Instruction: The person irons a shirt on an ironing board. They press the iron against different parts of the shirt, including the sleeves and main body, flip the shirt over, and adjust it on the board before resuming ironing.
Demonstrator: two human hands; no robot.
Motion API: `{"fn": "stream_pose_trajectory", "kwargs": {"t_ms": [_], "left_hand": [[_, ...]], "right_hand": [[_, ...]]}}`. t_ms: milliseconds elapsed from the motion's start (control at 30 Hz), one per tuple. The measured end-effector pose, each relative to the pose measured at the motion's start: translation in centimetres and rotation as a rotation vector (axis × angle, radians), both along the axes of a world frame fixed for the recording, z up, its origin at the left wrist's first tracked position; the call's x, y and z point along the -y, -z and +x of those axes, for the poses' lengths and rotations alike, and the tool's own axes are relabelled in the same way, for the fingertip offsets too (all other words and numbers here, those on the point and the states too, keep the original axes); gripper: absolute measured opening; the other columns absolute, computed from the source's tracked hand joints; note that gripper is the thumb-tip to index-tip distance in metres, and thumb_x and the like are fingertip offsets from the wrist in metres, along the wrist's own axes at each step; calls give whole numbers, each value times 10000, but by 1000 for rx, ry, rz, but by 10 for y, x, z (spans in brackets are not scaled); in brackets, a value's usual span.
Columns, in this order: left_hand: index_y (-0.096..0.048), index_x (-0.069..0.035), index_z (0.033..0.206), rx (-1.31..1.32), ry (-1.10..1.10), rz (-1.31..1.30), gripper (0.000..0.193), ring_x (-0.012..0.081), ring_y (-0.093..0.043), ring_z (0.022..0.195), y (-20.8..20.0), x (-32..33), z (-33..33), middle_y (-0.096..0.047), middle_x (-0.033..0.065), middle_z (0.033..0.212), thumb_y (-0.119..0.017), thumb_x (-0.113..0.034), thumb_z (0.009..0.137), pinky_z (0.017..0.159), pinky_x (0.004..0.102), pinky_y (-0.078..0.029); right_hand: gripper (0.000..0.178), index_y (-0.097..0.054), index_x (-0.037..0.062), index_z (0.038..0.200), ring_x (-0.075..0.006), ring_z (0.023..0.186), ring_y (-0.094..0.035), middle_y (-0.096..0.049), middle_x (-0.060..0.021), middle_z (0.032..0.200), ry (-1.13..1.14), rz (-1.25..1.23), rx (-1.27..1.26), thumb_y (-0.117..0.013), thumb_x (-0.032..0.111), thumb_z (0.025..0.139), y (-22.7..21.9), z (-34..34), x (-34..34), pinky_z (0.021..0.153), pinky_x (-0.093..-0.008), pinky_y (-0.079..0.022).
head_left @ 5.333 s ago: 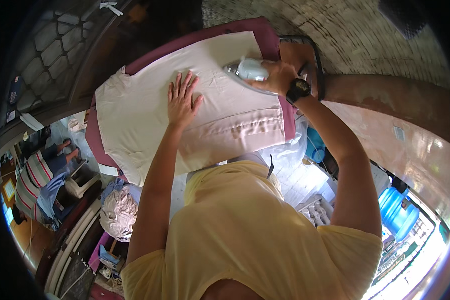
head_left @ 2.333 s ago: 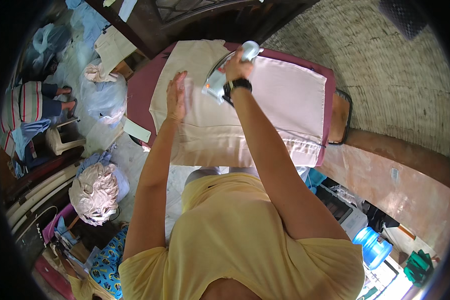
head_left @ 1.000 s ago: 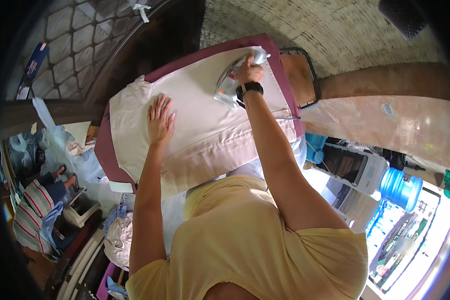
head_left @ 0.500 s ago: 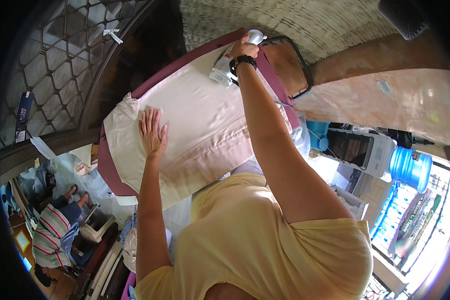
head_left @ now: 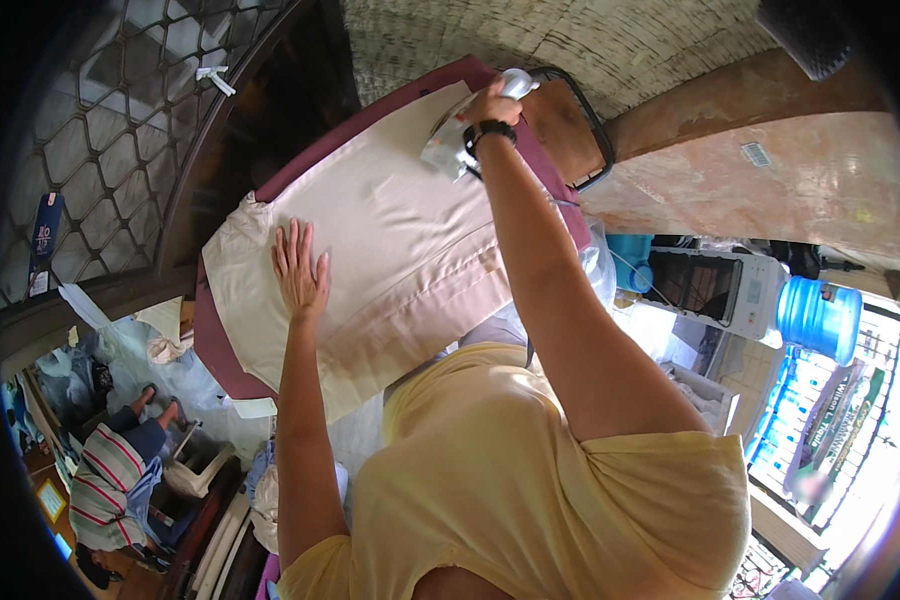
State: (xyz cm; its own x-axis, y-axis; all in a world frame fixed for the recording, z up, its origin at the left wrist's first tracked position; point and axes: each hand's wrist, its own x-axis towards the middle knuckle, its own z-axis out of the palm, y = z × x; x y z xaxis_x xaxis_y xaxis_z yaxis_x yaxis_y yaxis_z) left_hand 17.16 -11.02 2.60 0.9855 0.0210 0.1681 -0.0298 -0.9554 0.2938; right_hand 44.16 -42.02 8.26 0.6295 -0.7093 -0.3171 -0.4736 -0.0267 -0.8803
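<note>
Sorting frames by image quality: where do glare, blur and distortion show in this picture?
Head view: glare whites out much of the barred opening at lower right; head view: the iron looks slightly blurred, the left hand sharper; head view: fisheye distortion seems to bow the brown ledge.

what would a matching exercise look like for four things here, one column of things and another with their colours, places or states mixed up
Things:
1. iron
2. cloth
3. ironing board
4. large water jug

Colours, places or states:
A. maroon, showing past the edges of what is spread on it
B. blue, at the right side of the picture
C. held in the right grip
D. pale, with the left grip laid flat on it, fingers spread

Right pairs: 1-C, 2-D, 3-A, 4-B
</note>
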Motion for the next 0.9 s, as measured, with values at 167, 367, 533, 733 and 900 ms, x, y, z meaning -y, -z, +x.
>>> {"fn": "stream_pose_trajectory", "kwargs": {"t_ms": [167,367,533,733,900], "left_hand": [[-350,-203,1479,-8,-5,10,557,293,-153,1465,6,-6,-2,-245,18,1575,-433,-384,959,1188,487,-111],[-359,-204,1475,8,-5,31,534,311,-178,1457,10,-11,-6,-261,17,1568,-411,-381,974,1178,500,-135],[-359,-216,1475,12,7,16,530,306,-163,1460,8,-6,-1,-251,8,1572,-410,-393,979,1179,501,-122],[-349,-222,1478,8,17,3,539,300,-152,1463,9,-9,-1,-239,5,1576,-414,-412,978,1180,501,-114],[-342,-202,1480,0,12,44,550,300,-157,1461,9,-15,-9,-235,7,1579,-409,-419,979,1176,506,-122]], "right_hand": [[634,-630,-145,909,-341,663,-704,-662,-255,725,-73,-48,-10,-532,481,915,6,-43,-31,534,-418,-574],[643,-635,-133,942,-343,672,-701,-661,-263,743,-187,-11,52,-536,502,907,-3,-105,-67,557,-413,-582],[570,-636,-108,836,-357,714,-707,-688,-217,754,133,-46,21,-569,454,904,-20,-13,5,549,-439,-601],[690,-669,-118,857,-407,809,-687,-667,-284,775,-8,-91,-45,-531,557,886,17,-65,-26,652,-470,-561],[562,-656,-84,920,-259,548,-650,-647,-160,657,-39,19,61,-599,475,891,24,-135,-72,496,-385,-501]]}}
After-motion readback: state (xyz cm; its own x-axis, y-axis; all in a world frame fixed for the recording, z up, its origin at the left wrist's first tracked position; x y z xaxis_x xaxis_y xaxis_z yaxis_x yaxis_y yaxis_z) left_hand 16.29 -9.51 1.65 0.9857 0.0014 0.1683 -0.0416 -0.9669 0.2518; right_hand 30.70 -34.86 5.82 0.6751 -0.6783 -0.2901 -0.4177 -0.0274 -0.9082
